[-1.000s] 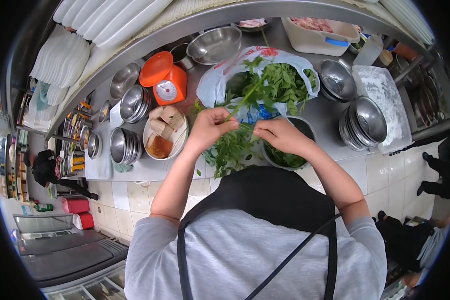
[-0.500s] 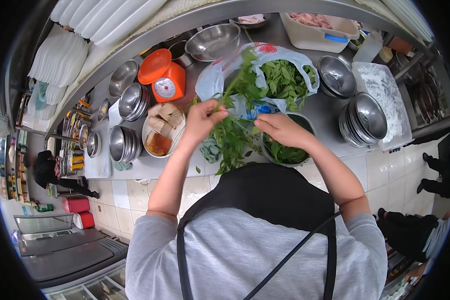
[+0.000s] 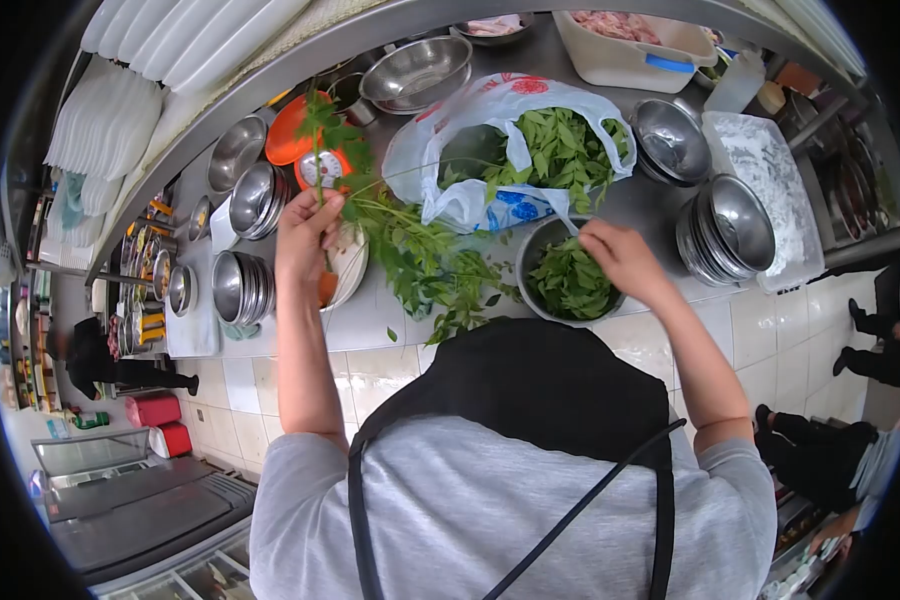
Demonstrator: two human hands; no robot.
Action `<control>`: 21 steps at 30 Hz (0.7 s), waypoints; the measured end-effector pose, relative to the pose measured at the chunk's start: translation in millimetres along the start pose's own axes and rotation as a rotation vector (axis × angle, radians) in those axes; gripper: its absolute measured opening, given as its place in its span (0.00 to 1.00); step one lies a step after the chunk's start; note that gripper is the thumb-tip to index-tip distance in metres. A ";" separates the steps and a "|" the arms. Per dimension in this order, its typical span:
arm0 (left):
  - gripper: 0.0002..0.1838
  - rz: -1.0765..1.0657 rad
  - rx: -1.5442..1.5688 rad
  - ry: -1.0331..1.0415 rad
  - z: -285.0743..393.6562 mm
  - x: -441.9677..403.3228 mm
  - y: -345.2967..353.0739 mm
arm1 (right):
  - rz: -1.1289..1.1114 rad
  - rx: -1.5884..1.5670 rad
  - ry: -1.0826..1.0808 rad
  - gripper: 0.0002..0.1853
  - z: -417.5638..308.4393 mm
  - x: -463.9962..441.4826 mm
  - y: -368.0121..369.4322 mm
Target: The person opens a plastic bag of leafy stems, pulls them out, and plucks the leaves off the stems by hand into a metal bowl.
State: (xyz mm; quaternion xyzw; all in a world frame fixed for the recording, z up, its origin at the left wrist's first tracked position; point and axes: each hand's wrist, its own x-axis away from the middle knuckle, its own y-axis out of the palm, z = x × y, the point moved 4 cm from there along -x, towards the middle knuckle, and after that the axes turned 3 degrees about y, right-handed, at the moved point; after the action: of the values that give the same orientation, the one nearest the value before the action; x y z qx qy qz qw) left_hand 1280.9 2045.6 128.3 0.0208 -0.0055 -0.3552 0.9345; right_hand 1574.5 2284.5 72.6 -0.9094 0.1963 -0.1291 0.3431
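My left hand (image 3: pixel 310 228) is closed around leafy green stems (image 3: pixel 320 125), whose tops stand up in front of the orange kitchen scale (image 3: pixel 292 133). Long sprigs trail rightward from it over a loose pile of leafy herbs (image 3: pixel 420 262) on the counter. At the far rim of a metal bowl (image 3: pixel 523 290) is my right hand (image 3: pixel 618 256), fingers bent and pressed together; whatever they hold is hidden. Picked green leaves (image 3: pixel 570 275) lie in that bowl. Behind it, a white plastic bag (image 3: pixel 425 135) gapes, with more leafy sprigs (image 3: pixel 560 145) inside.
A round white container (image 3: pixel 352 265) with pale chunks sits partly behind my left arm. Stacked metal bowls (image 3: pixel 727 232) stand at the right, others (image 3: pixel 242 288) at the left. Behind are a colander (image 3: pixel 417 75) and a tub of raw meat (image 3: pixel 610 65). A shelf edge (image 3: pixel 370 45) overhangs the counter.
My left hand has moved left with the stems, away from the bag and partly over the white container. My right hand has shifted right, to the far side of the leaf bowl.
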 end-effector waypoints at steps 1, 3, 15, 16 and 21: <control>0.03 0.000 0.074 -0.020 0.0 1.5 9.0 | 0.000 -0.001 -0.004 0.16 1.5 0.7 8.8; 0.03 -0.013 0.083 -0.013 2.9 4.7 21.3 | 0.046 0.411 -0.221 0.15 8.7 -1.3 38.7; 0.03 -0.043 0.392 -0.049 2.0 15.0 58.0 | 0.157 -0.065 -0.310 0.07 -44.7 -21.1 19.1; 0.03 -0.075 0.442 -0.066 0.4 15.1 63.5 | 0.138 -0.225 -0.309 0.08 -53.5 -25.1 22.1; 0.03 -0.165 0.434 -0.096 -3.1 20.4 93.7 | 0.145 -0.471 -0.367 0.09 -109.8 -46.7 40.8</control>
State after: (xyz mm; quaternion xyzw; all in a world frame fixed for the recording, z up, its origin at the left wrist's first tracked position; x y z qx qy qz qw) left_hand 1358.5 2102.2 129.1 0.2048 -0.1245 -0.4216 0.8745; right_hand 1481.4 2214.3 120.7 -0.9557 0.2200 0.1112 0.1610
